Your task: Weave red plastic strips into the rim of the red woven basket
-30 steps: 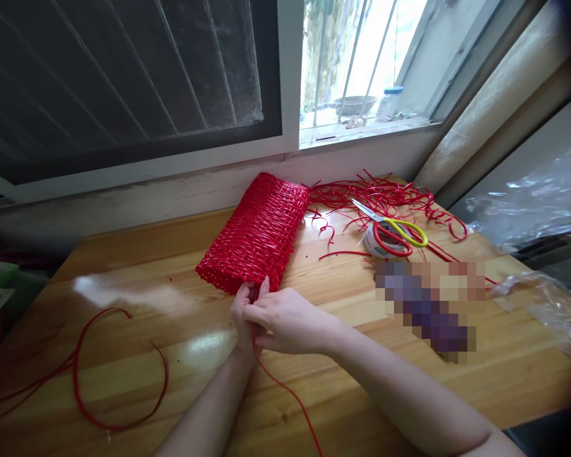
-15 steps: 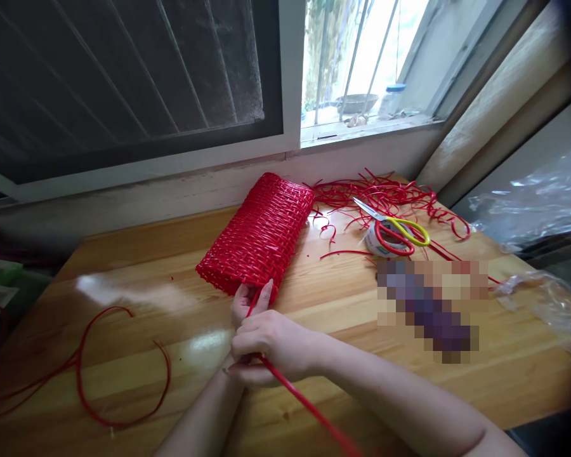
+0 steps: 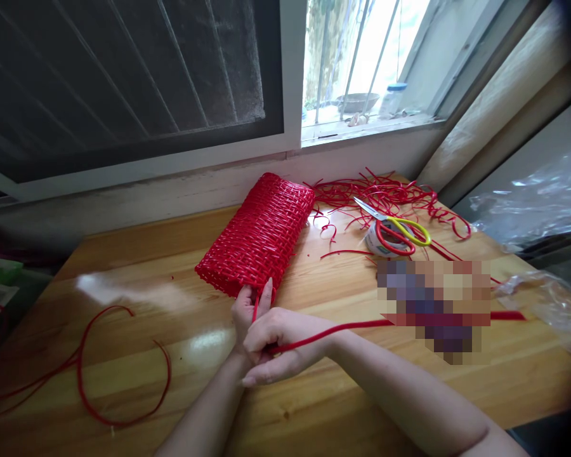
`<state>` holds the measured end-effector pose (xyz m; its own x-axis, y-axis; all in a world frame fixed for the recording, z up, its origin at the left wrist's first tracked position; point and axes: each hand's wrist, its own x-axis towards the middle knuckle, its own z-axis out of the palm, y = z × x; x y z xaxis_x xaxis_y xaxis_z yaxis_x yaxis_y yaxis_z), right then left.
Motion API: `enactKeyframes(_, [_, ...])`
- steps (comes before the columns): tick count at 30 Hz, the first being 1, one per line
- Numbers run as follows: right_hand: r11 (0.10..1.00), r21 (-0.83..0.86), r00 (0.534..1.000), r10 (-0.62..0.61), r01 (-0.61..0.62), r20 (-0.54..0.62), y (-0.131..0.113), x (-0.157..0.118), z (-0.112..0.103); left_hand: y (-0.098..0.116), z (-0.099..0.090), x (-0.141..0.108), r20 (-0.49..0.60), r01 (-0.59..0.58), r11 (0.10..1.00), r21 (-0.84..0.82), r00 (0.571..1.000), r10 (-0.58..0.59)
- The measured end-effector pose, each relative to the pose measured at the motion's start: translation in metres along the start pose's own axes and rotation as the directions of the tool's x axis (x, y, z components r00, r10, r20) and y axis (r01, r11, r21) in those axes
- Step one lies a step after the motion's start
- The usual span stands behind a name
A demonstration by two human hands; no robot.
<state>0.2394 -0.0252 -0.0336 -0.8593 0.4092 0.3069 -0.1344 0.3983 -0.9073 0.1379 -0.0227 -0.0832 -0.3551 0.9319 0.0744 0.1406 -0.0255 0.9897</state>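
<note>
A red woven basket (image 3: 259,231) lies on its side on the wooden table, its near end toward me. My left hand (image 3: 248,311) grips the rim at that end, thumb and fingers closed on the edge and partly inside. My right hand (image 3: 283,343) crosses just in front of the left wrist, closed round a red plastic strip (image 3: 333,331). One part of the strip runs from the basket rim to my right fist. Its loose length passes over the right wrist and out to the right. The right fingertips are partly hidden.
Scissors (image 3: 400,231) with yellow and red handles rest on a roll of tape (image 3: 378,244). Behind them is a heap of red strips (image 3: 375,193). A curled strip (image 3: 80,374) lies left. Clear plastic wrap (image 3: 552,304) is at the right edge, near a pixelated patch. A window wall borders the back.
My right hand has shifted slightly right and turned. The strip's loose end has swung from the lower front out to the right. My left hand and the basket stay almost in place.
</note>
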Motion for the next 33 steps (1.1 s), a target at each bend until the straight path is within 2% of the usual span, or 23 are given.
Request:
enactKeyframes(2, [1.0, -0.014, 0.998, 0.001, 0.0, 0.055, -0.001, -0.001, -0.002, 0.0, -0.003, 0.0, 0.046, -0.008, 0.996, 0.087, 0.999, 0.004])
enactKeyframes(5, [0.999, -0.034, 0.995, 0.024, -0.021, 0.1, -0.005, -0.002, -0.004, -0.002, -0.006, -0.001, 0.052, -0.033, 0.983, 0.181, 0.998, 0.024])
enactKeyframes(8, [0.995, 0.079, 0.99, 0.055, -0.065, 0.13, -0.011, -0.003, -0.013, -0.003, -0.007, -0.001, 0.046, -0.048, 0.977, 0.208, 0.998, 0.04])
enactKeyframes(10, [0.977, 0.181, 0.983, 0.084, -0.114, 0.163, -0.014, -0.005, -0.022, -0.003, -0.007, 0.0, 0.076, -0.041, 0.99, 0.137, 0.997, 0.031])
enactKeyframes(13, [0.952, 0.264, 0.982, 0.118, -0.154, 0.148, -0.013, -0.013, -0.041, -0.003, -0.007, 0.004, 0.177, 0.025, 0.995, -0.093, 0.984, -0.008])
enactKeyframes(16, [0.936, 0.285, 0.973, 0.227, -0.206, -0.043, -0.006, -0.025, -0.062, 0.0, -0.007, 0.01, 0.214, 0.117, 0.963, -0.244, 0.975, -0.064])
enactKeyframes(18, [0.925, 0.27, 0.927, 0.323, -0.267, -0.19, 0.001, -0.033, -0.074, 0.003, -0.007, 0.012, 0.205, 0.152, 0.95, -0.272, 0.974, -0.097])
enactKeyframes(20, [0.931, 0.238, 0.89, 0.342, -0.277, -0.303, 0.007, -0.04, -0.084, 0.004, -0.007, 0.012, 0.207, 0.16, 0.946, -0.283, 0.973, -0.103])
enactKeyframes(23, [0.945, 0.16, 0.834, 0.327, -0.285, -0.444, 0.013, -0.042, -0.09, 0.003, -0.005, 0.01, 0.226, 0.155, 0.943, -0.295, 0.97, -0.088])
enactKeyframes(27, [0.951, 0.02, 0.718, 0.247, -0.31, -0.651, 0.024, -0.031, -0.082, 0.002, -0.004, 0.007, 0.244, 0.137, 0.948, -0.287, 0.968, -0.066])
enactKeyframes(29, [0.947, -0.041, 0.675, 0.197, -0.319, -0.711, 0.033, -0.024, -0.074, 0.003, -0.005, 0.005, 0.237, 0.115, 0.962, -0.249, 0.97, -0.055])
enactKeyframes(33, [0.941, -0.099, 0.631, 0.137, -0.324, -0.764, 0.049, -0.016, -0.063, 0.006, -0.01, 0.003, 0.251, 0.064, 0.987, -0.149, 0.968, -0.025])
